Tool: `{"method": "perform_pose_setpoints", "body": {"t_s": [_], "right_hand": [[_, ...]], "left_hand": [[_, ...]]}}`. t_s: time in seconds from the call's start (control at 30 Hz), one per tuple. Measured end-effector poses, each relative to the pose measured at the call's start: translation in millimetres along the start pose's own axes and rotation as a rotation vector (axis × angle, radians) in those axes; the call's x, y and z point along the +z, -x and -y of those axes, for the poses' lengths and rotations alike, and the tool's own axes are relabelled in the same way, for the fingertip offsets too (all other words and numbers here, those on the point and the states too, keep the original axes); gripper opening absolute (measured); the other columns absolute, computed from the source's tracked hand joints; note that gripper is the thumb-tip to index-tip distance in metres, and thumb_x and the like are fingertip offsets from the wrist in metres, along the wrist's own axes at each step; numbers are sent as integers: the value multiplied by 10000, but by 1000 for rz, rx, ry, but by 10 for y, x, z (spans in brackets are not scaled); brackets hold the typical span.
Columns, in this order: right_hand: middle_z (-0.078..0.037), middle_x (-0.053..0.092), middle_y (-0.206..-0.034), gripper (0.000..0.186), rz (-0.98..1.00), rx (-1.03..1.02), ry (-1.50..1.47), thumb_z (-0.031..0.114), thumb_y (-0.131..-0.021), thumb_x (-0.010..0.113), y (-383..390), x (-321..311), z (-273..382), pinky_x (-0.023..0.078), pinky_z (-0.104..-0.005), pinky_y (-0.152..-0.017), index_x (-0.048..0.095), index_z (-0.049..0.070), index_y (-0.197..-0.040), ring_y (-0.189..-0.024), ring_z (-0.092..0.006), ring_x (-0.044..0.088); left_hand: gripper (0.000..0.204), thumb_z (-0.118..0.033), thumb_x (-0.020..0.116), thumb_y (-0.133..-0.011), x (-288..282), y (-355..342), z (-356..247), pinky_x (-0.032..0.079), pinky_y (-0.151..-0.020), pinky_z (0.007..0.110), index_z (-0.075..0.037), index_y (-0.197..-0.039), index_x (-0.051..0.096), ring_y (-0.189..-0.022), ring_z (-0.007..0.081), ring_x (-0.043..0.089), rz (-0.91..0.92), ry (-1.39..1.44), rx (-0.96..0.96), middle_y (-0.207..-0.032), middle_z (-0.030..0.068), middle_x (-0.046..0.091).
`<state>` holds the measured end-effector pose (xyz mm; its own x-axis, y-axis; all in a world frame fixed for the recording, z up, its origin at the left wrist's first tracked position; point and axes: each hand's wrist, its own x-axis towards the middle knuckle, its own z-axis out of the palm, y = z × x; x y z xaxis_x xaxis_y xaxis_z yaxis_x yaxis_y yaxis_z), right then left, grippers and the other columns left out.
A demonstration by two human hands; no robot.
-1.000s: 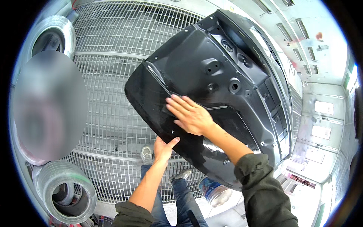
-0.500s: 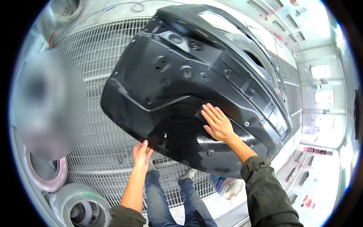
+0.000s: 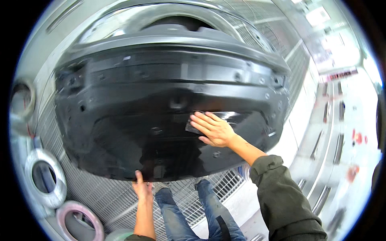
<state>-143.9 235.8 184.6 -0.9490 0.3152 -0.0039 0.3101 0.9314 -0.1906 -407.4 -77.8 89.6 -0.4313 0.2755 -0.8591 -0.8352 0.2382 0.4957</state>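
Observation:
A large black car tailgate panel (image 3: 128,96), with a window opening along its far side, fills the middle of the view. My right hand (image 3: 213,130) lies flat on its glossy lower section, fingers stretched out over a thin dark pad (image 3: 189,127) against the surface. At the near edge of the panel, left of centre, my left hand (image 3: 141,185) grips the rim, thumb upward; some of its fingers are hidden under the edge.
Tyre-like rings stand along the left, one silver (image 3: 45,182), one pink (image 3: 80,225). Metal grating (image 3: 217,184) lies beneath my feet. A bucket (image 3: 243,172) is partly hidden behind my right forearm. A pale wall with slotted fittings (image 3: 329,120) rises at the right.
The view has swung round, so the panel now looks level across the frame. My right hand and pad have moved rightward along the panel; my left hand remains on the near edge.

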Motion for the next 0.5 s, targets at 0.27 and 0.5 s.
{"method": "perform_pose_setpoints", "body": {"t_s": [0.27, 0.5], "right_hand": [[-119, 335, -1687, 733, -187, 284, -54, 387, -974, 620, 1438, 152, -591, 183, -455, -1292, 393, 60, -1590, -1585, -275, 257], [-223, 348, -1651, 779, -330, 796, -54, 396, -928, 640, 3280, 742, -476, 200, -509, -1270, 424, -49, -1529, -1556, -380, 290]], "left_hand": [[728, -572, 731, -920, -271, -176, -196, 536, -1036, 423, -8, -1344, 551, -1166, 239, 619, -7, -129, -25, -1275, 97, 630], [867, -666, 761, -828, -245, -200, -268, 512, -1090, 415, 1, -1341, 552, -1219, 253, 594, -117, -139, -22, -1323, 89, 603]]}}
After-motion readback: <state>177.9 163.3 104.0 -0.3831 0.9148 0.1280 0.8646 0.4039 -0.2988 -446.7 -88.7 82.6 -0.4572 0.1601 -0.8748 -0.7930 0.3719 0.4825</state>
